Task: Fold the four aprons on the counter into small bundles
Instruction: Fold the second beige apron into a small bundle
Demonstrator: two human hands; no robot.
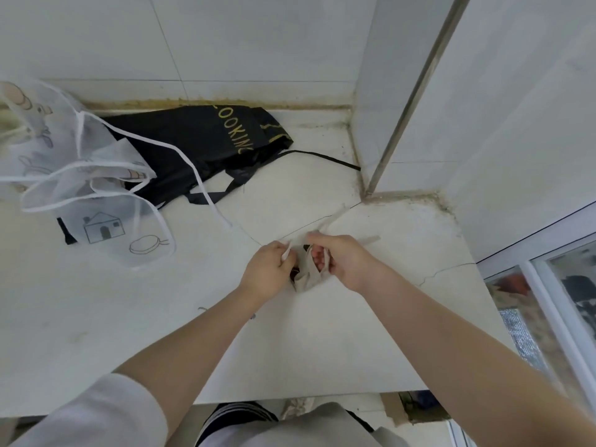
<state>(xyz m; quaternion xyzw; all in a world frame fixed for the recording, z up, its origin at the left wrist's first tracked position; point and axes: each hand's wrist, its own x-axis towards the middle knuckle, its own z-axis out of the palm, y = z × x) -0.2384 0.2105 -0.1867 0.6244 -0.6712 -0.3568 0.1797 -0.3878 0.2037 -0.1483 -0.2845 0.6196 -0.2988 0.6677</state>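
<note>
A small beige apron bundle lies between my hands near the middle of the white counter. My left hand pinches one of its beige straps at the bundle's left side. My right hand grips the bundle from the right, with another strap looped over its fingers. Strap ends stick out beyond my hands toward the wall. A black apron with gold lettering lies crumpled at the back. A sheer white apron with drawings lies at the left, partly over the black one.
Tiled walls close the counter at the back and right, with a metal corner strip. A black strap trails toward the corner. The counter's front edge runs just above my body. A window frame is at the right.
</note>
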